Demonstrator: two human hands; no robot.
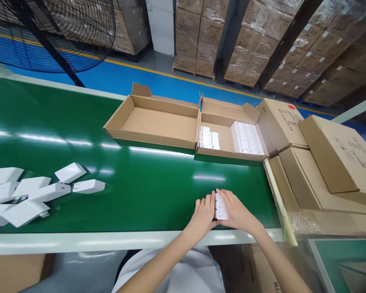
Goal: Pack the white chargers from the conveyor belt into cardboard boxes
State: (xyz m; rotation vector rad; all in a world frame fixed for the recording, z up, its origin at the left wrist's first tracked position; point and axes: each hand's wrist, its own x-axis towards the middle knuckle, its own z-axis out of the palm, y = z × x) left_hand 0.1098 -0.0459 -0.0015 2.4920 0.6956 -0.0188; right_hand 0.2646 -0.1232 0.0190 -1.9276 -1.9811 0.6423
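Near the front edge of the green work surface (pixel 158 183), a row of small white boxes (pixel 221 207) is squeezed between my two hands. My left hand (pixel 203 209) presses on its left side and my right hand (pixel 236 209) wraps its right side; fingers cover part of the row. Beyond them stands an open cardboard carton (pixel 232 154) with white boxes packed at its right (pixel 248 138) and a smaller group at its left (pixel 209 138). A second open carton (pixel 149 138) adjoins it on the left, with nothing visible inside.
Several loose white boxes (pixel 49 192) lie scattered at the left of the surface. Closed cardboard cartons (pixel 332 179) are stacked along the right end. A large fan (pixel 57 36) stands behind the far edge at the left. Wrapped pallets of cartons (pixel 198 36) line the background.
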